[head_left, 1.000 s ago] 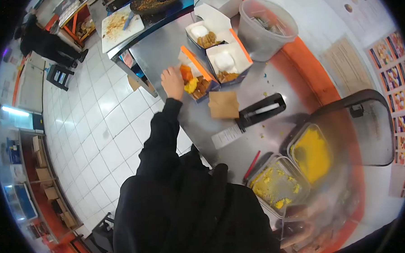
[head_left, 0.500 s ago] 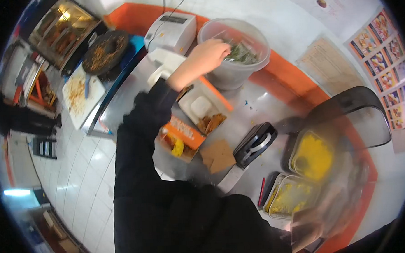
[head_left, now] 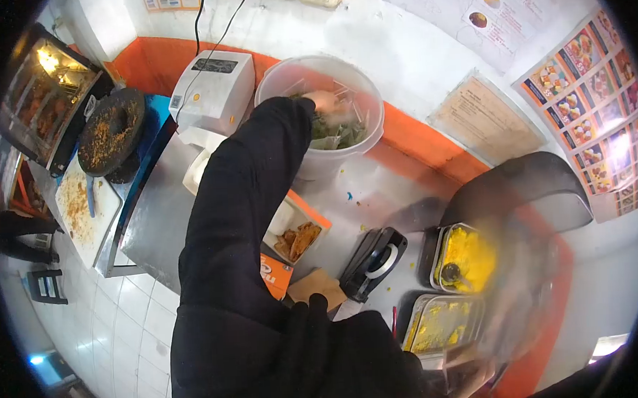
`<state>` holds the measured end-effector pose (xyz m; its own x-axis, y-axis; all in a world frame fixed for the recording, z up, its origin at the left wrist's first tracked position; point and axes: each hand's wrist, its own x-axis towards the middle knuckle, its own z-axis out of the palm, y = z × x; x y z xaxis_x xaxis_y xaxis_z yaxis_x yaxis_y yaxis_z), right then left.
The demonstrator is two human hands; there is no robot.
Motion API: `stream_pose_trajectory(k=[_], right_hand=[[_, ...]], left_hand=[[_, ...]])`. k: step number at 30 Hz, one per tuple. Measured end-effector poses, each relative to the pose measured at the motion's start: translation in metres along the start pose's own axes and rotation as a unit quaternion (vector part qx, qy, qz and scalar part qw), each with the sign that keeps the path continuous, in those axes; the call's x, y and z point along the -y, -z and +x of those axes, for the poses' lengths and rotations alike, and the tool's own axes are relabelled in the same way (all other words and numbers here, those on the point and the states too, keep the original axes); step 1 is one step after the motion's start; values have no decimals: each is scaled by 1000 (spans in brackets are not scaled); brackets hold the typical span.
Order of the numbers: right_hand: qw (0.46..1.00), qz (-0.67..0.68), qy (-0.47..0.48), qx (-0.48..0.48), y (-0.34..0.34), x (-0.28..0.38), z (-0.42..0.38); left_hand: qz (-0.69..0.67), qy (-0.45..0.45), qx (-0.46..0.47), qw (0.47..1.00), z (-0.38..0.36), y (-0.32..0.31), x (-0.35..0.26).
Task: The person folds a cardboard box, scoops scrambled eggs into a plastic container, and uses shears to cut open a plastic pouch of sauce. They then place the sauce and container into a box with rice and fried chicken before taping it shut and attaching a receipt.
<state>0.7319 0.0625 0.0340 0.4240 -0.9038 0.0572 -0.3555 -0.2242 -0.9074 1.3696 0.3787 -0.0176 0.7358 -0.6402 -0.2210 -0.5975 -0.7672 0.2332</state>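
One left hand [head_left: 324,99] in one tub [head_left: 310,167] of greens [head_left: 337,133], two yellow-filled trays [head_left: 467,260]

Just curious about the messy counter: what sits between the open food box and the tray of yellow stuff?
In the head view, a black tape dispenser lies between the food box and the yellow tray.

The left arm, in a black sleeve, stretches forward and up across the view, elbow nearly straight. The left hand [head_left: 323,100] shows bare past the cuff, fingers curled downward and partly blurred. The right hand cannot be made out anywhere.
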Motion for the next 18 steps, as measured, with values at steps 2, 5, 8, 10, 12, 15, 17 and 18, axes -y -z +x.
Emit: stream_pose_trajectory(k=[2, 5, 8, 10, 12, 15, 17, 18], right_hand=[[1000, 8, 8, 3, -1, 1, -3], [999, 17, 26, 15, 2, 3, -5], [998, 33, 43, 21, 7, 3, -9], [998, 44, 47, 21, 14, 4, -13], [997, 53, 52, 20, 24, 5, -17], [996, 64, 57, 13, 42, 4, -24], [996, 65, 56, 5, 56, 2, -29], [996, 66, 56, 0, 62, 0, -32]], left_hand=[[-130, -84, -212, 965, 28, -20, 32], [-129, 28, -195, 972, -6, 0, 14], [-245, 132, -190, 941, -30, 20, 9], [-161, 101, -184, 964, -39, 14, 5], [-31, -4, -172, 985, -52, 1, 1], [220, 37, -51, 974, -68, -10, -26], [-33, 129, -58, 989, -37, -49, 3], [48, 90, -16, 995, -46, -37, -2]])
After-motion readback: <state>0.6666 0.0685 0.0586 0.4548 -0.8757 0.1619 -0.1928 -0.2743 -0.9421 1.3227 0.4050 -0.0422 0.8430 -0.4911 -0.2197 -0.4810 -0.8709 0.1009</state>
